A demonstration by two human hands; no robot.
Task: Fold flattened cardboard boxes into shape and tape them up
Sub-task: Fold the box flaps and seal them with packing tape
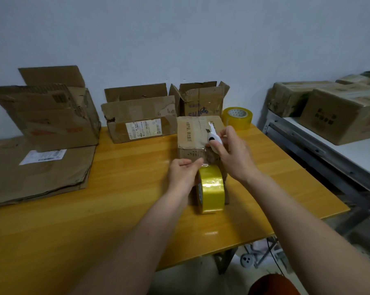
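Now holding a white cutter (214, 139) in right hand (235, 154) over the small box (192, 135), left hand (183, 173) fingers pinching clear tape off the yellow roll (211, 189).

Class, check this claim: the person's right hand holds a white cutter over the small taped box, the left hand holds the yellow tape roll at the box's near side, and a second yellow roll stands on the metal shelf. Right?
Not quite. In the head view the second yellow roll stands on the yellow table, behind the small box, not on the metal shelf. The right hand with its white cutter and the left hand with the tape roll are as stated.
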